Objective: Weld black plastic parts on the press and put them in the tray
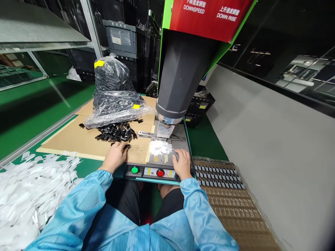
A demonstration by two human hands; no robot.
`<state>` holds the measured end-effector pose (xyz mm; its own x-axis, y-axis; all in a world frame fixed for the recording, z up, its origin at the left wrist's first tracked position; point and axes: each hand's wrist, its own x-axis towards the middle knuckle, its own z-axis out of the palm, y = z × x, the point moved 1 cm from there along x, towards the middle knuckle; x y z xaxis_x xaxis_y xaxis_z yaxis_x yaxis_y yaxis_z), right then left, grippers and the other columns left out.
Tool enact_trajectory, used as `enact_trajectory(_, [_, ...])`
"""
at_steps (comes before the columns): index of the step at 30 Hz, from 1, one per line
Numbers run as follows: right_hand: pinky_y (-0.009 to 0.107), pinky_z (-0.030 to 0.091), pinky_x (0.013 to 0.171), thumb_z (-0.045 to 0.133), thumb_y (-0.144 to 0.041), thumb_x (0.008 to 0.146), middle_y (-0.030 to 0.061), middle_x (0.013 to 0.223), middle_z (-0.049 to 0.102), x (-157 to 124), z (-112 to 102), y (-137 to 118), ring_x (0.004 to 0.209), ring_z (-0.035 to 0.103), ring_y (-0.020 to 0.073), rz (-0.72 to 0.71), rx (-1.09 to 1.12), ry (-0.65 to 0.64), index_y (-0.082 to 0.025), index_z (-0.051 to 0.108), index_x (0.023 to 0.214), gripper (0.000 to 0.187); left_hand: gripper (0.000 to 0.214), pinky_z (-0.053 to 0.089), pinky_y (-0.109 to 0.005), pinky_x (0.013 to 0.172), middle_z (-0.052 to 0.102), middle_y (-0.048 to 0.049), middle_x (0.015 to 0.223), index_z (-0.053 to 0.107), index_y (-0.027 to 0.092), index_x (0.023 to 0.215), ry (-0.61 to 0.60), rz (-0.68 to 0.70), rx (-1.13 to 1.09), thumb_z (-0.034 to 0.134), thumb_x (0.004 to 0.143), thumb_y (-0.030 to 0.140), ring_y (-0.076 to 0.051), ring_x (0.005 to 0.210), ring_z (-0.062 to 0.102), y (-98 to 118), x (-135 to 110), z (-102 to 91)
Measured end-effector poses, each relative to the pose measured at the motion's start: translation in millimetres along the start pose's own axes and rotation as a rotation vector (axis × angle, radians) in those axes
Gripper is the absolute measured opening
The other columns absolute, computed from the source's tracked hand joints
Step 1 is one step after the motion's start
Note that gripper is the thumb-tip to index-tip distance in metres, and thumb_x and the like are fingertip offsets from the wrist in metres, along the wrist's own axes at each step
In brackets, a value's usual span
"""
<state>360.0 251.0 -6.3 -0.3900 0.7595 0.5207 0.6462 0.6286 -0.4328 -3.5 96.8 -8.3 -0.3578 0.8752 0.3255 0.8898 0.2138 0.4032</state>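
My left hand (115,157) is at the front of the brown cardboard sheet (73,137), closed in a pinch on a small black plastic part (127,146). Just beyond it lies a heap of similar black parts (116,131). To the right, my right hand (182,163) rests on the grey machine base (151,158), thumb apart from the fingers, and nothing shows in it. Beside that hand a small pile of thin white pieces (160,147) lies below the press head (174,76). A metal fixture (164,130) sits under the head.
Clear plastic bags of black parts (115,83) stand behind the heap. Many loose white pieces (39,188) cover the left front. Green (134,169) and red (160,172) buttons line the machine's front edge. At right is a tray (230,202) with rows of grey parts.
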Motion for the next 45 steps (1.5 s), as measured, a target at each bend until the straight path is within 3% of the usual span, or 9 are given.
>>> enact_trajectory(5, [0.052,0.048,0.115,0.057,-0.027,0.099,0.0135,0.126,0.073,-1.9,-2.9,-2.2,0.128,0.058,0.0325,0.005,0.012,0.004,-0.019,0.073,0.121,0.028,0.030,0.056,-0.043,0.096,0.063,-0.0117,0.109,0.071,0.023,0.119,-0.024,0.018,-0.027,0.054,0.101,0.039,-0.030,0.105,0.067,2.7,3.5,-4.5])
enact_trajectory(12, [0.049,0.049,0.113,0.057,-0.023,0.097,0.0128,0.122,0.073,4.6,-4.4,-5.2,0.123,0.060,0.0306,0.064,0.075,0.008,-0.019,0.073,0.116,0.025,0.018,0.050,-0.037,0.077,0.066,-0.0098,0.109,0.066,0.023,0.105,-0.056,0.002,-0.008,0.054,0.100,0.035,-0.026,0.093,0.066,8.3,7.7,-3.9])
enact_trajectory(16, [0.049,0.048,0.113,0.058,-0.022,0.096,0.0126,0.124,0.073,18.8,-3.7,-4.8,0.124,0.060,0.0309,0.077,0.102,-0.002,-0.020,0.074,0.117,0.026,0.027,0.048,-0.037,0.077,0.067,-0.0113,0.109,0.070,0.022,0.099,-0.062,0.072,0.035,0.045,0.104,0.031,-0.026,0.093,0.065,11.8,3.4,-4.9])
enact_trajectory(20, [0.046,0.048,0.113,0.060,-0.020,0.094,0.0118,0.125,0.074,47.1,0.0,-8.4,0.123,0.061,0.0306,0.070,0.118,-0.034,-0.020,0.073,0.118,0.027,0.027,0.048,-0.043,0.088,0.069,-0.0128,0.108,0.073,0.022,0.104,-0.022,0.113,0.123,0.050,0.103,0.038,-0.031,0.100,0.063,23.9,6.4,-14.2])
enact_trajectory(24, [0.043,0.049,0.111,0.067,-0.023,0.094,0.0117,0.127,0.073,84.4,12.0,-20.7,0.126,0.060,0.0307,0.116,0.117,-0.129,-0.020,0.068,0.128,0.034,0.035,0.050,-0.045,0.096,0.072,-0.0133,0.114,0.072,0.020,0.116,-0.022,0.115,-0.070,0.057,0.101,0.048,-0.032,0.106,0.064,61.3,43.3,-6.3])
enact_trajectory(29, [0.039,0.051,0.100,0.076,-0.034,0.091,0.0123,0.115,0.072,112.8,34.7,-33.8,0.118,0.062,0.0297,0.237,0.054,-0.243,-0.019,0.065,0.126,0.039,0.044,0.052,-0.040,0.093,0.073,-0.0134,0.112,0.072,0.017,0.123,-0.180,0.105,-0.473,0.073,0.089,0.044,-0.027,0.096,0.066,117.3,107.6,37.6])
enact_trajectory(35, [0.036,0.054,0.093,0.078,-0.031,0.090,0.0083,0.103,0.074,122.3,50.3,-28.3,0.103,0.067,0.0259,0.274,0.150,-0.230,-0.020,0.069,0.118,0.032,0.038,0.052,-0.036,0.085,0.073,-0.0083,0.099,0.078,0.017,0.111,-0.247,0.123,-0.641,0.077,0.082,0.040,-0.024,0.089,0.064,138.9,137.7,67.4])
enact_trajectory(40, [0.033,0.056,0.081,0.073,-0.028,0.090,0.0024,0.084,0.073,125.7,45.9,-25.7,0.079,0.069,0.0201,0.367,0.402,-0.225,-0.019,0.075,0.109,0.021,0.040,0.052,-0.035,0.074,0.073,-0.0076,0.086,0.079,0.015,0.107,-0.252,0.045,-0.719,0.070,0.089,0.050,-0.022,0.076,0.063,138.8,130.1,56.9])
enact_trajectory(45, [0.034,0.061,0.084,0.070,-0.029,0.086,0.0057,0.098,0.079,70.0,27.4,-40.2,0.089,0.074,0.0207,0.474,0.830,-0.068,-0.020,0.073,0.120,0.035,0.066,0.056,-0.034,0.079,0.076,-0.0086,0.096,0.073,0.015,0.128,-0.211,-0.268,-1.152,0.085,0.079,0.058,-0.021,0.085,0.069,142.6,63.8,40.3])
